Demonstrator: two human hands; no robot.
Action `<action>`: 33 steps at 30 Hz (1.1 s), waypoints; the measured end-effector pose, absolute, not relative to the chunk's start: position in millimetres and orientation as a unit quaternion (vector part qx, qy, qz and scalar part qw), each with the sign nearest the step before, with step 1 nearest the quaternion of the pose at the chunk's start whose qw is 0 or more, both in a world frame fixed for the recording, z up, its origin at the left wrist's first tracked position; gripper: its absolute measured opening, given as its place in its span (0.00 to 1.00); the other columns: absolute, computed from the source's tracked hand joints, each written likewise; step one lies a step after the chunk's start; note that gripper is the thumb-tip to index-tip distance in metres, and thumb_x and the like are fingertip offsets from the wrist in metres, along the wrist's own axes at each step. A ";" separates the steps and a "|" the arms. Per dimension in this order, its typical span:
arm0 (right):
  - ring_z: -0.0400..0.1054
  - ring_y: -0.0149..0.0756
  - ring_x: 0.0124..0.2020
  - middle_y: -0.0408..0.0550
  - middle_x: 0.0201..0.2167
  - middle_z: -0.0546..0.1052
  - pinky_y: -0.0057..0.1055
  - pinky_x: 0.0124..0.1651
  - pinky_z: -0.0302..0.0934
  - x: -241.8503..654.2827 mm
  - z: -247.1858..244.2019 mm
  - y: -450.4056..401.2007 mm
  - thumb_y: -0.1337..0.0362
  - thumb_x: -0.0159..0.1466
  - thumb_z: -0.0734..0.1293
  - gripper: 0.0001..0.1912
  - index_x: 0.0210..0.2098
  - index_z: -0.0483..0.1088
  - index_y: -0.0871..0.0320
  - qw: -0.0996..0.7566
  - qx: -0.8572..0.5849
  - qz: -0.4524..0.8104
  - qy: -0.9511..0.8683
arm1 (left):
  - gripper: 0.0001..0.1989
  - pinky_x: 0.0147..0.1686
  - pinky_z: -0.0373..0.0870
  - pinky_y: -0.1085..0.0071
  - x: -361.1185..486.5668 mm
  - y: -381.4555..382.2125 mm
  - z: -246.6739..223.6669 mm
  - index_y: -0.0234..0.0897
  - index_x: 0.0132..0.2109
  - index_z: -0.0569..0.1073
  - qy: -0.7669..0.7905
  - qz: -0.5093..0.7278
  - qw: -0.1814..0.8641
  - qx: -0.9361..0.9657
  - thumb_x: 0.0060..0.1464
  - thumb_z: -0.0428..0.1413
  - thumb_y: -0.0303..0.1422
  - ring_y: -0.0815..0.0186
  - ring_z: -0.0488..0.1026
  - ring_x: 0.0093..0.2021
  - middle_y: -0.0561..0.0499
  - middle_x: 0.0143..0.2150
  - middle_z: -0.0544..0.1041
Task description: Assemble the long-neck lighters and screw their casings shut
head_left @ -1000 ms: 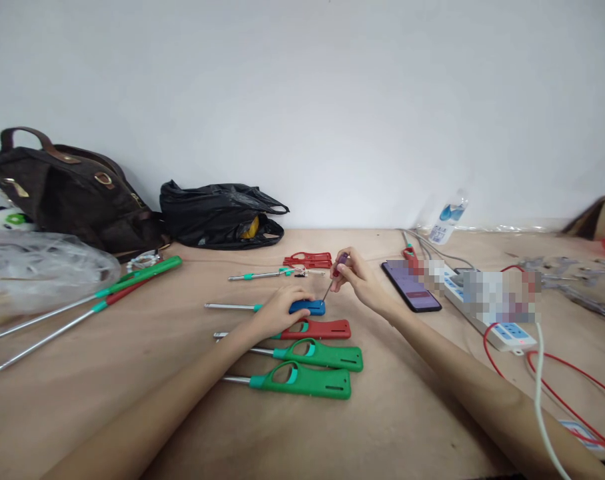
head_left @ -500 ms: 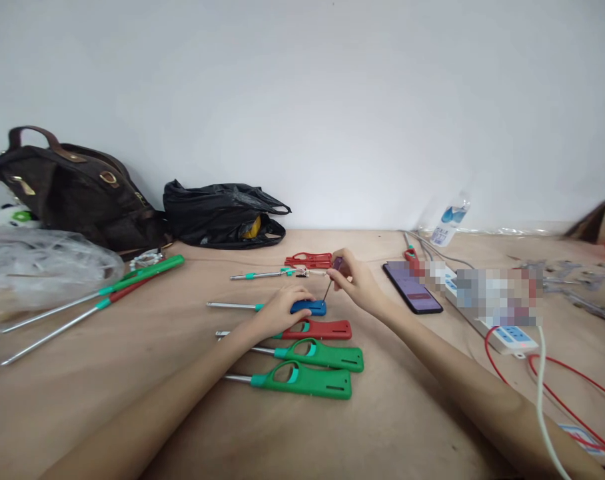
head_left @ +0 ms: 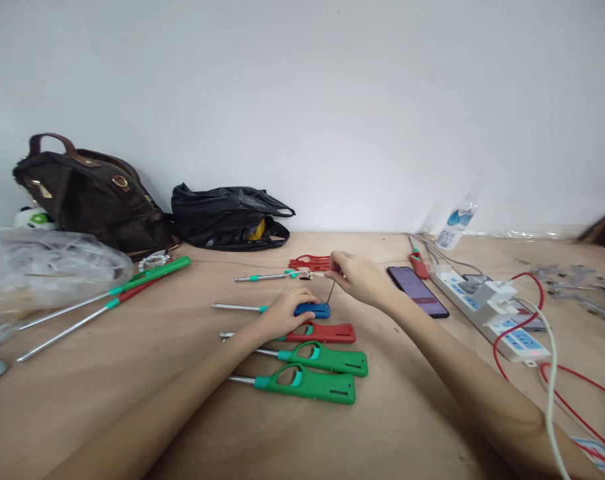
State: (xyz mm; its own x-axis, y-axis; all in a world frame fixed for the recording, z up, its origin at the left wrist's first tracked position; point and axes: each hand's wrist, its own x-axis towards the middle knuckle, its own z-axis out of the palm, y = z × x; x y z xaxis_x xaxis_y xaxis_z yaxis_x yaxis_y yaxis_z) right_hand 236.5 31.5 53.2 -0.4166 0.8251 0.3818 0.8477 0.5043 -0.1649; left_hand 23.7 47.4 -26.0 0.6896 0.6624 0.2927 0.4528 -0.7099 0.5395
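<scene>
Near the middle of the table, my left hand (head_left: 290,312) is closed on a blue lighter (head_left: 316,311), which lies flat with its metal tube pointing left. My right hand (head_left: 355,275) grips a screwdriver (head_left: 331,293); its thin shaft slants down to the end of the blue handle, and its grip is hidden by my fingers. Below lie a red lighter (head_left: 335,333), a green lighter (head_left: 345,361) and another green lighter (head_left: 327,387). Above my left hand sit a red open casing (head_left: 310,263) and a loose metal tube (head_left: 260,277) with small wired parts.
At the left are a dark bag (head_left: 102,200), a black plastic bag (head_left: 217,217), clear plastic (head_left: 62,263) and two long lighters (head_left: 157,271). To the right lie a phone (head_left: 418,292), a power strip (head_left: 525,340) with cables, a bottle (head_left: 456,223) and metal parts (head_left: 577,283).
The whole view has shifted slightly. My right hand has turned, its fingers now covering the screwdriver's grip. My left hand stays on the blue lighter.
</scene>
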 end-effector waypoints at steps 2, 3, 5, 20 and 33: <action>0.69 0.39 0.34 0.52 0.34 0.76 0.30 0.35 0.54 239.0 59.1 29.1 0.61 0.66 0.61 0.08 0.38 0.65 0.60 0.163 -0.497 -0.053 -0.850 | 0.11 0.51 0.66 0.63 23.6 47.5 -26.6 0.37 0.46 0.74 0.313 0.240 0.219 0.893 0.54 0.57 0.29 0.59 0.70 0.49 0.46 0.46 0.74; 0.69 0.39 0.35 0.52 0.33 0.76 0.30 0.36 0.54 240.0 61.9 28.2 0.61 0.66 0.61 0.08 0.37 0.65 0.60 0.137 -0.495 -0.064 -0.856 | 0.12 0.51 0.66 0.63 23.6 47.6 -27.1 0.37 0.46 0.74 0.314 0.241 0.219 0.892 0.54 0.57 0.29 0.59 0.70 0.49 0.46 0.46 0.74; 0.70 0.40 0.33 0.52 0.30 0.77 0.33 0.38 0.55 240.8 66.4 27.1 0.60 0.67 0.60 0.11 0.33 0.66 0.60 0.087 -0.499 -0.088 -0.857 | 0.12 0.52 0.65 0.63 23.7 47.8 -28.3 0.38 0.47 0.73 0.318 0.247 0.219 0.889 0.54 0.57 0.29 0.59 0.70 0.49 0.47 0.47 0.74; 0.69 0.41 0.33 0.55 0.33 0.76 0.31 0.34 0.52 234.2 68.7 22.0 0.59 0.69 0.55 0.13 0.37 0.65 0.61 0.080 -0.516 -0.119 -0.845 | 0.11 0.52 0.65 0.63 24.8 47.3 -26.2 0.36 0.46 0.73 0.307 0.249 0.213 0.894 0.53 0.57 0.28 0.59 0.69 0.49 0.46 0.46 0.74; 0.70 0.44 0.38 0.56 0.34 0.76 0.34 0.41 0.53 226.8 75.5 20.3 0.63 0.68 0.57 0.10 0.39 0.65 0.62 0.061 -0.484 -0.154 -0.859 | 0.11 0.51 0.65 0.63 24.7 45.9 -22.8 0.37 0.45 0.74 0.300 0.239 0.212 0.899 0.54 0.56 0.28 0.59 0.69 0.48 0.47 0.45 0.74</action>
